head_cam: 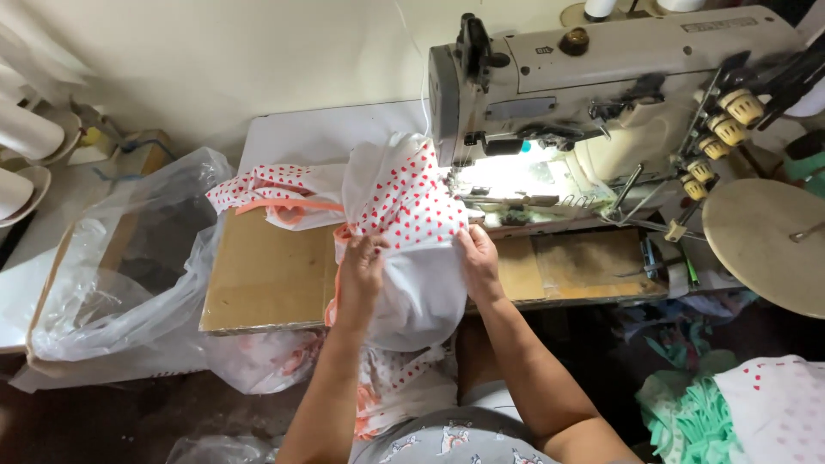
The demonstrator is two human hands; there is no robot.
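A piece of white fabric with small red hearts [400,202] lies bunched on the sewing table, its far edge under the lit needle area of a cream industrial sewing machine [601,69]. My left hand [361,271] grips the fabric's near left side. My right hand [477,258] holds its near right side, close to the machine's presser foot. Orange trim shows along the fabric's left edge. More of the same fabric hangs over the table's front edge onto my lap.
A brown cardboard sheet [266,275] covers the table left of my hands. A clear plastic bag in a box [120,258] stands at the left. A round wooden disc [765,245] sits at the right, with green and heart-print cloth [739,404] below it.
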